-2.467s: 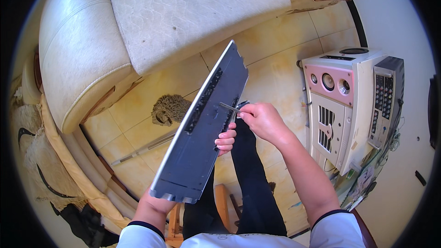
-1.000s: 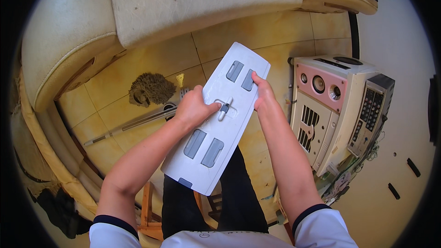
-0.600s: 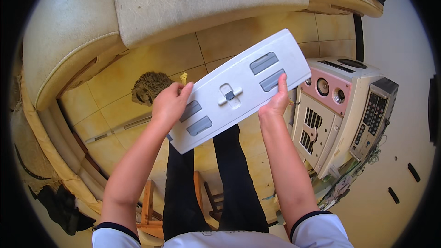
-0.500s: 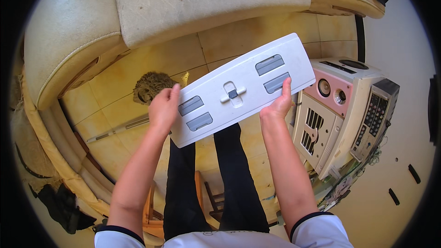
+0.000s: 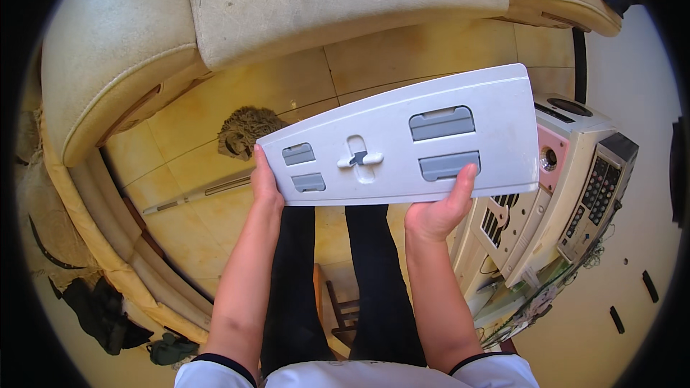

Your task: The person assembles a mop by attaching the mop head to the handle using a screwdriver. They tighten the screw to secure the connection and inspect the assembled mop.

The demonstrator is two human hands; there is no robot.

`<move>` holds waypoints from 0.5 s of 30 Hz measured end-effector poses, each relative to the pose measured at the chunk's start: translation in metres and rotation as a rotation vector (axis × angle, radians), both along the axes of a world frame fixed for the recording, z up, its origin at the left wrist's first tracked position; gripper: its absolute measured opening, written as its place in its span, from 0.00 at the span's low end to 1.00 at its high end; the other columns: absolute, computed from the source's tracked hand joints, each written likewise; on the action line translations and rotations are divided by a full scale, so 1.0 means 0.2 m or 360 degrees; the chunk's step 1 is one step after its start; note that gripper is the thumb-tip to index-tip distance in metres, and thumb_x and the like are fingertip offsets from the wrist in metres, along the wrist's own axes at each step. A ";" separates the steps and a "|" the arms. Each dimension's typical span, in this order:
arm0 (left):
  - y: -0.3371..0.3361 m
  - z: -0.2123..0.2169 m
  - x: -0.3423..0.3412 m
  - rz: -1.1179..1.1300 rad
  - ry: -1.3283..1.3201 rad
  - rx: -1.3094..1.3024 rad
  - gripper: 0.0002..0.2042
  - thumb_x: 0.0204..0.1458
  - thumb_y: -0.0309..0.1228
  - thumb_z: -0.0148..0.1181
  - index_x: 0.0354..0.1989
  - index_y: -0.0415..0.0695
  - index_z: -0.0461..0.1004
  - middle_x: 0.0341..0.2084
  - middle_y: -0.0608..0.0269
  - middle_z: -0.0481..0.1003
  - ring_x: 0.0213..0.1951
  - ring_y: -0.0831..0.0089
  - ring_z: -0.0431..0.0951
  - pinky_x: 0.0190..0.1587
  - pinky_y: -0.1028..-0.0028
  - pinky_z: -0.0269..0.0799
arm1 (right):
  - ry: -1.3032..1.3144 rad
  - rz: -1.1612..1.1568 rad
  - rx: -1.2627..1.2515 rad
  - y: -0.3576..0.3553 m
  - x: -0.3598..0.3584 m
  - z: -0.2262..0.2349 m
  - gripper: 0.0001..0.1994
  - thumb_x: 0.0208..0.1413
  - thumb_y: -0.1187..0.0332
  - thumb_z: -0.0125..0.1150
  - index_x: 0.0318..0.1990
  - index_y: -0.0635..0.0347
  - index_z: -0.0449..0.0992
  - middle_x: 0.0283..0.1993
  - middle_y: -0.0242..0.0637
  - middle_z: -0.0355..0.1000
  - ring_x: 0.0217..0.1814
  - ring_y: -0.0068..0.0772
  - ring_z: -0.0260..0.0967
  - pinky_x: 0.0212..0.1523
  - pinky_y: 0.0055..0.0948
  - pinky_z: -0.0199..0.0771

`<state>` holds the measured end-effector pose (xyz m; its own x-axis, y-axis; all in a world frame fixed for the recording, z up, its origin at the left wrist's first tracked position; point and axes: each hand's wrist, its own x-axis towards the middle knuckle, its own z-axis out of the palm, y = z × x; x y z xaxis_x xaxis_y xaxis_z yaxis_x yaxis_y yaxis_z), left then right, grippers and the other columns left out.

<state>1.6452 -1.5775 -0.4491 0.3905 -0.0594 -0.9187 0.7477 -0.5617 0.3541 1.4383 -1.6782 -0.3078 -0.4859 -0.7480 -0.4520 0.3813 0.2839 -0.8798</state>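
Your left hand (image 5: 266, 183) is gripping the left end of the white oblong plastic panel (image 5: 395, 140); your right hand (image 5: 438, 215) is supporting its lower right edge, thumb resting on a grey rectangular insert (image 5: 445, 166). You are suspending it above the yellow tiled floor (image 5: 417, 57). Loosening the right grip could be tipping it into the cream-and-pink speaker cabinet (image 5: 523, 226). The panel is showing no readable lettering.

The left forearm (image 5: 243, 280) and right forearm (image 5: 444, 287), 2 bare limbs, reach up from the lower edge of the view, well apart and leaning slightly inward. The left hand (image 5: 266, 190) grips with its thumb pointing up, fingers hidden. The right hand (image 5: 435, 219) also grips, its thumb slanting up to the right, fingers out of sight.
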 end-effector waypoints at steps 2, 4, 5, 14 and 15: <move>-0.02 0.01 -0.02 -0.0012 -0.0008 0.0078 0.34 0.55 0.59 0.45 0.50 0.34 0.70 0.44 0.55 0.74 0.43 0.66 0.75 0.47 0.67 0.70 | 0.0037 0.0049 -0.0022 0.01 0.03 0.05 0.25 0.59 0.58 0.49 0.60 0.64 0.60 0.60 0.38 0.60 0.61 0.34 0.59 0.61 0.36 0.59; -0.01 -0.03 -0.03 -0.0038 -0.0011 0.0095 0.35 0.55 0.59 0.45 0.49 0.33 0.70 0.44 0.55 0.75 0.42 0.66 0.75 0.47 0.68 0.70 | 0.0083 0.0090 -0.0054 0.03 0.03 0.06 0.25 0.58 0.59 0.50 0.59 0.63 0.60 0.59 0.38 0.61 0.60 0.34 0.60 0.60 0.36 0.59; -0.01 -0.04 -0.03 -0.0048 -0.0012 0.0107 0.35 0.55 0.59 0.46 0.49 0.33 0.70 0.43 0.55 0.75 0.42 0.66 0.75 0.47 0.68 0.70 | 0.0107 0.0114 -0.0067 0.04 0.03 0.06 0.25 0.58 0.60 0.50 0.59 0.63 0.60 0.59 0.38 0.61 0.60 0.34 0.60 0.60 0.35 0.60; 0.02 -0.12 -0.03 -0.0134 -0.0075 0.0224 0.34 0.54 0.58 0.49 0.45 0.32 0.73 0.39 0.54 0.76 0.38 0.65 0.76 0.42 0.67 0.71 | 0.0268 0.0305 -0.0065 0.07 0.04 0.07 0.23 0.57 0.61 0.52 0.57 0.63 0.62 0.53 0.38 0.65 0.55 0.29 0.63 0.51 0.31 0.66; 0.02 -0.12 -0.02 -0.0149 -0.0111 0.0271 0.34 0.53 0.58 0.49 0.44 0.31 0.73 0.39 0.53 0.77 0.37 0.65 0.76 0.42 0.67 0.71 | 0.0293 0.0260 -0.0019 0.06 0.05 0.06 0.23 0.57 0.60 0.53 0.56 0.63 0.63 0.51 0.37 0.66 0.53 0.27 0.64 0.47 0.30 0.69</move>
<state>1.6416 -1.5738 -0.4725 0.4533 0.0553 -0.8897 0.6664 -0.6839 0.2970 1.4474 -1.6663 -0.2962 -0.4314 -0.8282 -0.3577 0.1639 0.3180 -0.9338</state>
